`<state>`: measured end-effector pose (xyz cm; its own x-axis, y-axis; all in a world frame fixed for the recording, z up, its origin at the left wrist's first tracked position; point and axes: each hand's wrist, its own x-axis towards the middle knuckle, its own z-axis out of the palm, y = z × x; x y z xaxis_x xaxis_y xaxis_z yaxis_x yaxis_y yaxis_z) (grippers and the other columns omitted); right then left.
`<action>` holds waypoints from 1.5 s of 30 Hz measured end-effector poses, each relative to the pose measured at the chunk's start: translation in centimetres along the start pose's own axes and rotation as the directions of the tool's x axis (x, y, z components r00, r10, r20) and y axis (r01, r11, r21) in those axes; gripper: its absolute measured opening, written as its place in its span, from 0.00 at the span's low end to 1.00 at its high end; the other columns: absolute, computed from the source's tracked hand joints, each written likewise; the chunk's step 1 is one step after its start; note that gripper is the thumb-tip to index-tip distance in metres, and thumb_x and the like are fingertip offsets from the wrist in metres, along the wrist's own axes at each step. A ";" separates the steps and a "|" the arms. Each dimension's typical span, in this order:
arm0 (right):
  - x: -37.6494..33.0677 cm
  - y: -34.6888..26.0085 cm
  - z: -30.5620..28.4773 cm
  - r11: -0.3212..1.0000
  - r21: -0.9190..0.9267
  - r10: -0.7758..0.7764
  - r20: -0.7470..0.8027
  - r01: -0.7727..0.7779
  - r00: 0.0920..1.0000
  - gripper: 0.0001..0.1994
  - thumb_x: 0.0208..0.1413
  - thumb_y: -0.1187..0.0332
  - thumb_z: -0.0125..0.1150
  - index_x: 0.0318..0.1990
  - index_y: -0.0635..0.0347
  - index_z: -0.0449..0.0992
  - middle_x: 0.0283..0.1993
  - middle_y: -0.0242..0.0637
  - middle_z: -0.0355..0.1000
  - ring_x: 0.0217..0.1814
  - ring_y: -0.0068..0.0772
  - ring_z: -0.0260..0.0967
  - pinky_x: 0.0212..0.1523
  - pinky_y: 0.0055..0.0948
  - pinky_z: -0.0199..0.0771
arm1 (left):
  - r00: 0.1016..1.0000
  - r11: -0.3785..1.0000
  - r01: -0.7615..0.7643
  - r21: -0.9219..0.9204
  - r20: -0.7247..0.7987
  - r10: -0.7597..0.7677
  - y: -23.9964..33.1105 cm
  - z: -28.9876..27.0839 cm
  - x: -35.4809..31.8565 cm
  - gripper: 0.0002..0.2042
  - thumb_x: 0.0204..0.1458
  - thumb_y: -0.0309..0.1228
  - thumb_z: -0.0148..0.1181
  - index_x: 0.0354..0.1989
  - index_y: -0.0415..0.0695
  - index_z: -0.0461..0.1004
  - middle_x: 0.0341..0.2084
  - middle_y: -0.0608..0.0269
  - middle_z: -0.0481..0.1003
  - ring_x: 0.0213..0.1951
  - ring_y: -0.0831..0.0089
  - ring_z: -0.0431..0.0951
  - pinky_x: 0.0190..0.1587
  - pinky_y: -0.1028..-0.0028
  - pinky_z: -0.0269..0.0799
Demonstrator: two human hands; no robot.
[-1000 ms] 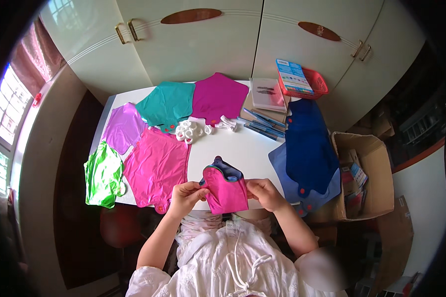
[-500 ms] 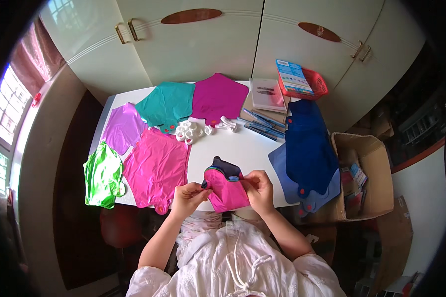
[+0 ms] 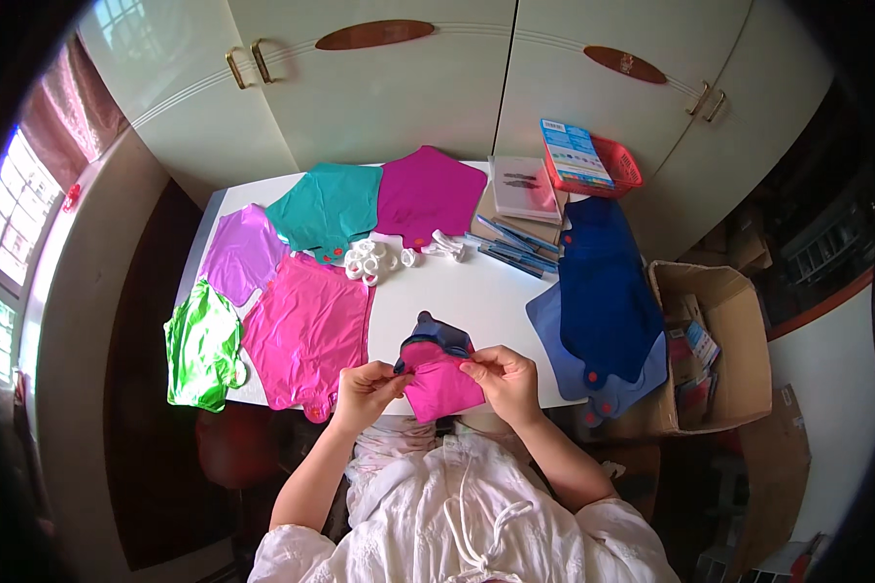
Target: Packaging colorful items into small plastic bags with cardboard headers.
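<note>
Pink pouch (image 3: 442, 391): held in both hands over the table's near edge, dark blue lining turned out at its far end, body creased.
Left hand (image 3: 369, 396): thumb and fingertips pinching the pouch's left side beside the dark rim.
Right hand (image 3: 506, 385): thumb and index pinching the right side near the rim; thumb on the pink face.
White table (image 3: 457, 291): under the pouch's far part.
Left of hands: large pink piece (image 3: 306, 330) flat, shiny green piece (image 3: 202, 345) and lilac piece (image 3: 243, 251) beyond it.
Far side: teal piece (image 3: 331, 204) beside magenta piece (image 3: 430, 194); white rings (image 3: 366, 260) heaped in front.
Right: pens (image 3: 515, 245) in a loose bunch; navy piece (image 3: 608, 301) overlapping a lighter blue piece (image 3: 546, 325).
Far right corner: red basket (image 3: 628, 163).
Off right edge: open cardboard box (image 3: 749, 360).
</note>
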<state>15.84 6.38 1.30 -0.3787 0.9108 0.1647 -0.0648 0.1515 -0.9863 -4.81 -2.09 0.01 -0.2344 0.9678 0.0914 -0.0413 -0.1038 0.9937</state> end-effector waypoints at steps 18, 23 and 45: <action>4.6 -0.1 -3.4 0.956 -0.271 0.186 0.279 -0.109 0.942 0.08 0.53 0.70 0.64 0.35 0.68 0.79 0.22 0.30 0.74 0.24 0.13 0.65 0.25 0.18 0.66 | 0.923 0.925 0.373 -0.068 0.131 -0.362 -0.3 0.1 2.9 0.06 0.53 0.27 0.63 0.29 0.36 0.76 0.23 0.66 0.77 0.26 0.83 0.75 0.29 0.81 0.72; 7.1 1.4 -4.5 0.933 -0.308 0.307 0.411 -0.186 0.859 0.07 0.53 0.71 0.63 0.35 0.66 0.80 0.23 0.26 0.73 0.23 0.13 0.64 0.25 0.17 0.65 | 0.923 0.916 0.299 0.267 0.161 -0.348 -0.9 -0.4 5.5 0.09 0.53 0.29 0.61 0.37 0.36 0.79 0.24 0.67 0.77 0.25 0.83 0.74 0.28 0.81 0.72; 9.4 4.8 -5.3 0.564 -0.482 -0.338 0.605 0.670 0.720 0.04 0.44 0.75 0.63 0.30 0.58 0.79 0.31 0.36 0.75 0.34 0.39 0.73 0.36 0.34 0.75 | 0.726 0.116 -0.681 0.723 0.647 0.232 -1.1 1.0 4.5 0.09 0.45 0.24 0.55 0.36 0.40 0.75 0.28 0.62 0.70 0.32 0.68 0.73 0.30 0.71 0.73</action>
<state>16.82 17.72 -1.91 -0.8099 0.3724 0.4532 0.1550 0.8811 -0.4469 -4.86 2.59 -0.59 0.4488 0.8269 0.3389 0.8568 -0.5059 0.0996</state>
